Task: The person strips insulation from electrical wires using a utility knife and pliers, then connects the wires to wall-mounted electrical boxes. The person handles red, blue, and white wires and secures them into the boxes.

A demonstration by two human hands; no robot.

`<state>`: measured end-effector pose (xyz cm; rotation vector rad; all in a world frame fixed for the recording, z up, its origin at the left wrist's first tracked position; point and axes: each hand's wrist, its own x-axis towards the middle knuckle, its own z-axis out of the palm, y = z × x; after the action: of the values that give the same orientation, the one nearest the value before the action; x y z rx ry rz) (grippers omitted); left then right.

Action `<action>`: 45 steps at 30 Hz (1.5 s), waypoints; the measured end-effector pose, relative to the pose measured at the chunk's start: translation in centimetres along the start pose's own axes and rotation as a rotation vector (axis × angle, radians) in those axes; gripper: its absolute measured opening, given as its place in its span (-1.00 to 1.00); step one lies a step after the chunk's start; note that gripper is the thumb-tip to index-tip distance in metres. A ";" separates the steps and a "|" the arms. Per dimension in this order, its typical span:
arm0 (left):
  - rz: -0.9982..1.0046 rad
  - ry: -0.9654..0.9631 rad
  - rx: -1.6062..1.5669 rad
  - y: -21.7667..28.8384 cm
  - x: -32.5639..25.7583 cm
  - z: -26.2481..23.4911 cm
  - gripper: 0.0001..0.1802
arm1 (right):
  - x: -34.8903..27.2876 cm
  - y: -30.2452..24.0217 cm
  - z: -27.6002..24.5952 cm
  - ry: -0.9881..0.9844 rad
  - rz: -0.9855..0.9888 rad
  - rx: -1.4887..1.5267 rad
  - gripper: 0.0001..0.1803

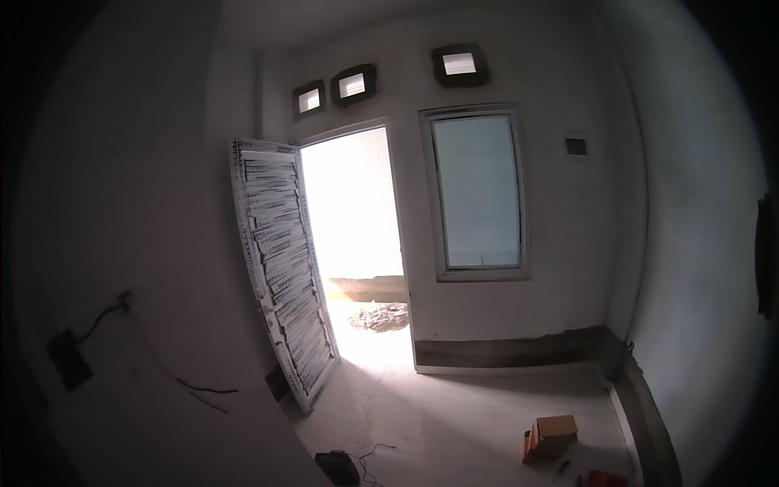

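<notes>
Neither my left hand nor my right hand shows in the head view. I face a dim, bare room with pale walls. A white door (pixel 282 268), covered in a printed protective film, stands open inward at the left of a bright doorway (pixel 353 227). Beside the doorway to the right is a tall frosted window (pixel 477 193) in a white frame.
On the floor at the lower right lie stacked orange-brown boxes (pixel 550 437) and a small red thing (pixel 607 479). A dark device with a cord (pixel 337 467) sits near the lower middle. Loose wires (pixel 207 391) hang from the left wall by a dark wall box (pixel 66 357). A pile of debris (pixel 380 315) lies outside the doorway.
</notes>
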<state>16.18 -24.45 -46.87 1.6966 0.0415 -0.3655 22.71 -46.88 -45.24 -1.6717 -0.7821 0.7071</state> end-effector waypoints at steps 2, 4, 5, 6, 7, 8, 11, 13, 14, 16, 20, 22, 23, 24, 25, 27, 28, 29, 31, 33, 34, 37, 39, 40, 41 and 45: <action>0.014 -0.007 0.040 0.1 0.3 -0.2 -0.76 | -0.2 0.0 0.2 0.021 0.003 -0.005 -0.62; 0.021 -0.007 0.075 0.2 0.4 -0.2 -0.75 | -0.5 0.0 0.3 0.031 0.006 -0.003 -0.62; 0.026 -0.004 0.093 0.4 0.5 -0.3 -0.75 | -0.6 0.0 0.3 0.035 0.007 -0.003 -0.62; 0.031 -0.002 0.110 0.5 0.7 -0.3 -0.74 | -0.7 0.0 0.2 0.039 0.007 -0.003 -0.62; 0.034 -0.001 0.129 0.6 0.7 -0.3 -0.74 | -0.7 0.0 0.2 0.043 0.006 -0.004 -0.62; 0.037 0.001 0.147 0.6 0.7 -0.3 -0.74 | -0.9 0.0 0.2 0.045 0.007 -0.004 -0.62; 0.048 0.010 0.196 0.8 1.0 -0.3 -0.73 | -1.2 0.1 0.2 0.053 0.005 -0.007 -0.62; 0.054 0.014 0.229 0.8 1.1 -0.2 -0.72 | -1.4 0.2 0.1 0.060 0.007 -0.007 -0.62; 0.060 0.016 0.245 0.8 1.2 -0.1 -0.72 | -1.5 0.2 0.1 0.063 0.008 -0.007 -0.62; 0.062 0.025 0.277 1.0 1.3 -0.2 -0.71 | -1.6 0.3 0.1 0.065 0.007 -0.006 -0.62; 0.070 0.040 0.346 1.1 1.5 -0.3 -0.70 | -1.8 0.3 0.0 0.080 0.006 -0.008 -0.62; 0.069 0.051 0.384 1.1 1.5 -0.4 -0.69 | -1.8 0.3 0.0 0.082 0.003 -0.004 -0.63; 0.068 0.060 0.407 1.1 1.4 -0.6 -0.68 | -1.7 0.3 0.2 0.080 0.002 -0.003 -0.63; 0.069 0.069 0.433 1.0 1.4 -0.5 -0.68 | -1.8 0.3 0.2 0.078 0.000 -0.005 -0.63; 0.071 0.082 0.461 1.0 1.2 -0.6 -0.68 | -1.7 0.3 0.4 0.078 -0.004 -0.011 -0.63; 0.066 0.122 0.525 0.4 0.9 -0.9 -0.67 | -1.5 0.5 0.9 0.061 -0.019 -0.023 -0.63; 0.062 0.152 0.563 0.1 0.6 -1.0 -0.67 | -1.2 0.6 1.0 0.051 -0.025 -0.034 -0.63; 0.071 0.189 0.601 0.0 0.6 -1.1 -0.66 | -0.9 0.8 0.9 0.043 -0.032 -0.059 -0.63; 0.057 0.251 0.626 1.1 -0.1 -1.3 -0.63 | 0.4 2.4 1.1 0.045 0.007 -0.084 -0.61; 0.138 0.240 0.635 1.0 0.5 -3.0 -0.55 | 1.4 4.9 0.9 0.074 -0.025 -0.113 -0.66; 0.065 0.196 0.715 3.6 0.7 -4.0 -0.54 | 1.3 1.8 0.0 0.088 0.051 0.018 -0.68; 0.822 0.498 0.872 12.2 -0.3 -7.3 -0.88 | 1.4 1.7 -2.4 0.142 -0.057 -0.116 -0.68; 1.068 0.794 1.211 18.9 -2.3 -9.7 -0.82 | 3.5 6.3 -3.4 0.226 -0.055 -0.094 -0.49; 1.085 0.889 1.178 22.9 -3.6 -10.4 -0.80 | 4.6 4.4 -4.1 0.224 -0.053 -0.128 -0.51; 1.166 0.956 1.321 25.4 -4.3 -11.8 -0.75 | 6.0 3.9 -4.7 0.213 -0.168 -0.199 -0.57; 1.250 1.150 1.499 33.7 -5.9 -14.6 -0.69 | 10.3 -2.2 -6.0 0.268 -0.354 -0.165 -0.73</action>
<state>21.66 -14.79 -11.36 2.6435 -0.5516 1.9721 33.35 -41.76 -42.37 -1.6720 -0.9291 0.1717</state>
